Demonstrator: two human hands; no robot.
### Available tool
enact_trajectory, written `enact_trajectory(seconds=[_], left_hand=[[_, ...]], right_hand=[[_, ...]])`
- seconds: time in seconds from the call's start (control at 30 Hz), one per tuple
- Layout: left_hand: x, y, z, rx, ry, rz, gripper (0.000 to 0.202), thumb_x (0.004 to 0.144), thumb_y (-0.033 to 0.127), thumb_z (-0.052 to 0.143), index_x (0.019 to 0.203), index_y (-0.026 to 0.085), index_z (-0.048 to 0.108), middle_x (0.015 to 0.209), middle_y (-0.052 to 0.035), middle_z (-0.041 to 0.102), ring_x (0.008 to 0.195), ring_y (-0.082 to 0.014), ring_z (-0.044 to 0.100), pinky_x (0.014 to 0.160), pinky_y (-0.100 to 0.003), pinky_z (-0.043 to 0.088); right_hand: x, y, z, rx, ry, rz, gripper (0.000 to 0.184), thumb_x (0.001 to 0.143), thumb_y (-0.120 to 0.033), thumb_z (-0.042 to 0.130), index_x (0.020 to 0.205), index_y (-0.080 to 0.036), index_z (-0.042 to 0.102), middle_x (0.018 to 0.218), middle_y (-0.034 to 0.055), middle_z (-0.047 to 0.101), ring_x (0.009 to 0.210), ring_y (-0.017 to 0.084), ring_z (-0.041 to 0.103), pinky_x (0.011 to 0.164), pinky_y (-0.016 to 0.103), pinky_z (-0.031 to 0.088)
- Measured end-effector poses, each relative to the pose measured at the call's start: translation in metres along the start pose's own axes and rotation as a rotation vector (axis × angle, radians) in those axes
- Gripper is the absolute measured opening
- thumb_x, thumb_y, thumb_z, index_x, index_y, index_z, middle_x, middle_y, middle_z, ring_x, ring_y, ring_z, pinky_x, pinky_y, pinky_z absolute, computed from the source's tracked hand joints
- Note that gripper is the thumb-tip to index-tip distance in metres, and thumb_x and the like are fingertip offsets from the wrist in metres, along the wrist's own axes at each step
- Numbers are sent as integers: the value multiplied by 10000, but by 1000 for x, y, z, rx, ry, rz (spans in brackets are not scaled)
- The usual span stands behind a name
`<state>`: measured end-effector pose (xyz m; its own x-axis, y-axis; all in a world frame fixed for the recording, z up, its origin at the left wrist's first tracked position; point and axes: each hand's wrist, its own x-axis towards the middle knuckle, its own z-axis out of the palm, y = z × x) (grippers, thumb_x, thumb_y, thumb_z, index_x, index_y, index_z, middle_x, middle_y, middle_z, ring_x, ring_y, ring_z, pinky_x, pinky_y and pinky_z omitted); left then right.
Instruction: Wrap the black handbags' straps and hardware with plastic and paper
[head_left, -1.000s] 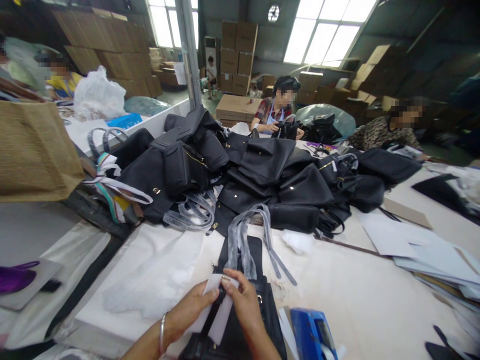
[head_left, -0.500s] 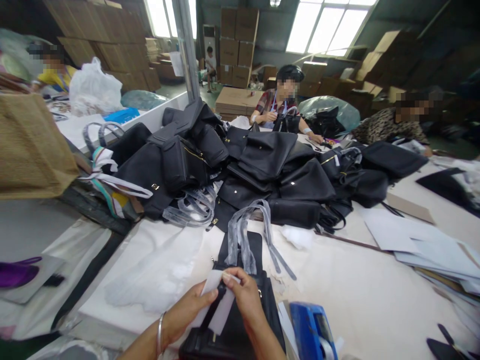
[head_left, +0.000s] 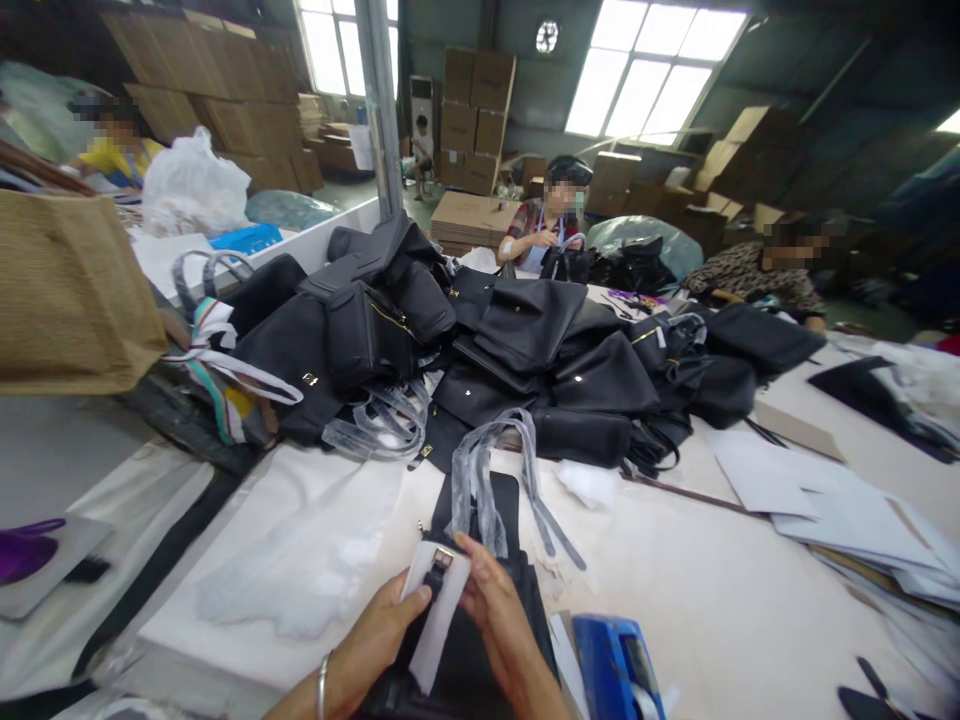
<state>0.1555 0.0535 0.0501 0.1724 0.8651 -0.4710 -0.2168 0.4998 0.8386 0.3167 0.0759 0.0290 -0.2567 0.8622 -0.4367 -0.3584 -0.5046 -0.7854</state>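
Observation:
A black leather bag (head_left: 469, 665) lies in front of me on the table, its plastic-wrapped straps (head_left: 489, 515) reaching away over the flap. Above it, a strip of white wrapping sheet (head_left: 441, 622) sits around a black strap with a gold buckle (head_left: 442, 558). My left hand (head_left: 386, 625) is closed on the strap and sheet, thumb pressed on the strap below the buckle. My right hand (head_left: 491, 595) grips the sheet's right edge near the top, fingers partly hidden behind it.
Several black bags (head_left: 525, 320) are heaped across the table. A blue tape dispenser (head_left: 616, 665) stands to my right, with white sheets (head_left: 765, 470) farther off. A burlap bag (head_left: 67, 290) is at left. Co-workers (head_left: 551, 215) sit beyond the heap.
The gold buckle, covered before, now shows at the top of the sheet. My right thumb has left the sheet's front, and that hand has shifted to its right edge. The view has tilted up slightly.

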Motion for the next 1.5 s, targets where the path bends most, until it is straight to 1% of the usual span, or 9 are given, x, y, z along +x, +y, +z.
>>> enact_trajectory(seconds=[0.13, 0.27, 0.4, 0.63, 0.83, 1.07, 1.3, 1.43, 1.5], left_hand=[[2, -3, -3, 48, -30, 23, 420, 873, 334, 558, 1264, 184, 579, 1250, -62, 648, 1192, -282, 546, 1073, -412, 362], [5, -10, -2, 109, -65, 80, 413, 866, 314, 574, 1265, 205, 582, 1256, -42, 645, 1191, -281, 545, 1070, -397, 365], [3, -10, -1, 72, -82, 41, 423, 857, 357, 592, 1248, 196, 598, 1243, -59, 651, 1175, -298, 557, 1049, -420, 393], [-5, -5, 2, -30, 3, 15, 458, 854, 470, 572, 1208, 183, 626, 1269, -77, 633, 1229, -298, 515, 1103, -427, 331], [0, -4, 1, -8, -43, -47, 476, 843, 477, 586, 1221, 191, 617, 1230, -76, 660, 1196, -318, 541, 1077, -455, 363], [0, 5, 3, -91, -154, -65, 430, 880, 390, 572, 1254, 178, 588, 1215, -73, 668, 1176, -289, 560, 1024, -410, 421], [6, 2, 3, -90, -176, -90, 430, 867, 375, 595, 1228, 141, 596, 1137, -89, 702, 1098, -281, 606, 979, -399, 449], [9, -2, 4, -36, -118, -57, 425, 869, 386, 578, 1221, 148, 599, 1109, -77, 711, 1062, -278, 617, 982, -408, 439], [8, 1, 5, -7, -58, -30, 400, 867, 388, 573, 1188, 154, 623, 1104, -69, 711, 1057, -267, 612, 1013, -394, 408]], right_hand=[[-11, -1, 0, -78, -35, -57, 517, 789, -556, 625, 1170, -206, 626, 1160, 95, 653, 1090, 269, 578, 897, 374, 451], [-6, -2, 9, -248, 93, -120, 436, 755, -533, 670, 1020, -188, 686, 958, 61, 708, 904, 233, 623, 787, 303, 470], [1, 0, 14, -222, 132, -127, 416, 728, -554, 677, 868, -164, 711, 750, 33, 687, 701, 187, 603, 640, 260, 462], [8, 8, 13, -212, 144, -134, 378, 740, -505, 690, 918, -172, 720, 824, 37, 698, 761, 179, 591, 688, 249, 443], [11, 5, 8, -221, 113, -130, 348, 728, -487, 713, 872, -170, 715, 745, 13, 668, 674, 145, 556, 622, 229, 418], [13, 6, -1, -149, 105, -41, 344, 689, -471, 750, 798, -156, 665, 655, -11, 604, 586, 115, 501, 527, 203, 371], [24, 11, -4, -180, 94, -30, 380, 648, -477, 777, 707, -150, 593, 586, -41, 531, 541, 86, 431, 502, 191, 318], [24, 9, -6, -179, 69, -43, 388, 657, -496, 773, 689, -149, 602, 579, -35, 539, 535, 89, 444, 509, 194, 329], [18, 8, -11, -56, 3, -2, 414, 754, -559, 667, 847, -155, 664, 726, 20, 633, 651, 134, 546, 598, 226, 411]])
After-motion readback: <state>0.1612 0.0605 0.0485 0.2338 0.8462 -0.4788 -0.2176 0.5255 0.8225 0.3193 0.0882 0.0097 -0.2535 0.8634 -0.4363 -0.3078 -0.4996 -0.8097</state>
